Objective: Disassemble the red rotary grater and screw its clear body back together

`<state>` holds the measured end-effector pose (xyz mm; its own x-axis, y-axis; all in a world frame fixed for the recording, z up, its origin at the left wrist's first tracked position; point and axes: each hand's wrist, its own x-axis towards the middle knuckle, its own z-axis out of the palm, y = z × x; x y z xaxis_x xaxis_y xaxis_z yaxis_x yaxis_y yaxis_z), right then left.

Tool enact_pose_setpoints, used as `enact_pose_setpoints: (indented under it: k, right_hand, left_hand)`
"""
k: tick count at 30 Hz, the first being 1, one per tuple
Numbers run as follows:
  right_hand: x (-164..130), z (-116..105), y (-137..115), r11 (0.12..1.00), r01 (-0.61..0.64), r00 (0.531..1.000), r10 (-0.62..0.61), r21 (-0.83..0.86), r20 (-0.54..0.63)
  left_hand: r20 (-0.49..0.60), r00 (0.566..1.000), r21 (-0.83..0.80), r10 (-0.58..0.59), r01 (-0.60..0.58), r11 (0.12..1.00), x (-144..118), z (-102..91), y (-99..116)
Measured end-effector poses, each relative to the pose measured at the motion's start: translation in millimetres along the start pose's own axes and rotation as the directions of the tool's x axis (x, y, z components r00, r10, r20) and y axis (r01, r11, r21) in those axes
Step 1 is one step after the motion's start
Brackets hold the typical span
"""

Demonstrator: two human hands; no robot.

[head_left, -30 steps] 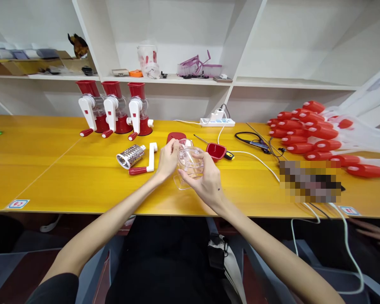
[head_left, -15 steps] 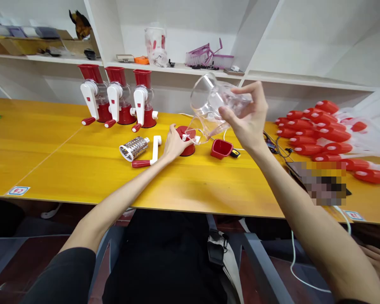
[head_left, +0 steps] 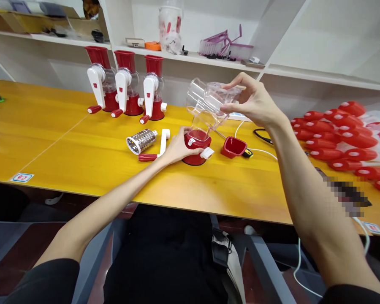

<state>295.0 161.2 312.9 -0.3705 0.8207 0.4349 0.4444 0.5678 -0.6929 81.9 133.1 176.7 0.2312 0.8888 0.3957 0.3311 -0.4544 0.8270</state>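
Observation:
My left hand [head_left: 180, 147] is wrapped round the red base [head_left: 196, 158] of a rotary grater, which stands on the table with a white knob [head_left: 207, 153] at its right. In my right hand [head_left: 251, 99] is the clear plastic grater body [head_left: 205, 99], gripped at its right end. The body is tilted, and its lower part meets the top of the base. Left of my left hand lie a metal grating drum [head_left: 142, 142] and a white crank handle [head_left: 164, 143] with a red grip. A red hopper [head_left: 234, 147] rests to the right of the base.
Three assembled rotary graters [head_left: 152, 90] stand at the back left of the yellow table [head_left: 114, 177]. Several red-ended pieces [head_left: 345, 135] are piled at the right. A white shelf [head_left: 190, 58] runs behind, holding a purple rack [head_left: 221, 44]. Cables lie near the hopper.
My right hand has lowered the clear body onto the top of the red base. My left hand stays on the base. The whole view has shifted a little.

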Motion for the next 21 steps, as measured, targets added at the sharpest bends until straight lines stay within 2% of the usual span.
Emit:
enact_pose_setpoints:
  k: [10,18,21]
  right_hand:
    - [-8,-1,-13,0.991,-0.071,0.997,0.067,-0.111,-0.037]
    - [-13,17,-27,0.976,-0.031,0.997,0.014,-0.214,-0.081]
    - [-12,14,-25,0.974,-0.02,0.998,0.007,-0.227,-0.055]
  left_hand:
    - [-0.015,0.999,-0.021,0.03,-0.031,0.999,-1,3.1,-5]
    - [-0.016,0.999,-0.037,0.047,-0.048,0.998,-1,3.6,-6]
    - [-0.003,0.999,-0.047,0.048,-0.048,0.998,-2,2.5,-5]
